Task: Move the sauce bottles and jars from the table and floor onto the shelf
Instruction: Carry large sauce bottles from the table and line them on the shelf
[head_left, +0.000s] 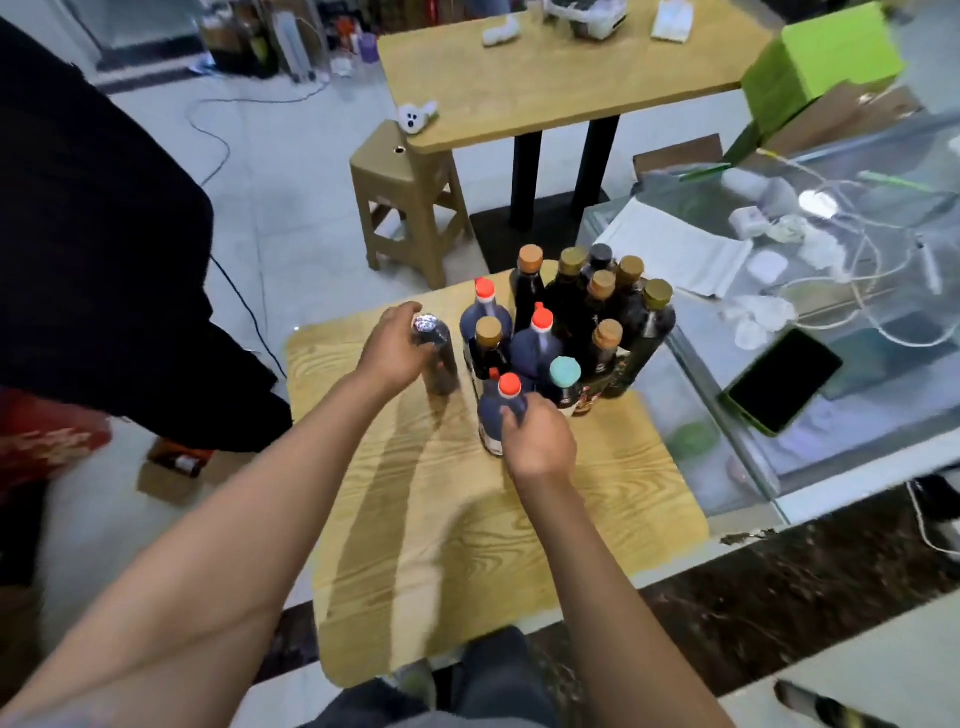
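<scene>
Several dark sauce bottles (587, 312) with gold, red, black and teal caps stand bunched at the far right of a small wooden table (415, 499). My left hand (392, 345) grips a dark bottle with a silver foil top (439, 358), standing alone just left of the bunch. My right hand (540, 441) grips the neck and shoulder of a red-capped dark bottle (496, 410) at the near edge of the bunch. A teal-capped bottle (566, 382) stands right beside it.
A glass counter (831, 457) holding cables, papers and a phone (784, 382) borders the table on the right. A plastic stool (410, 202) and a larger wooden table (561, 78) stand beyond. Someone in dark clothing (104, 260) is at the left. A small box (176, 465) lies on the floor.
</scene>
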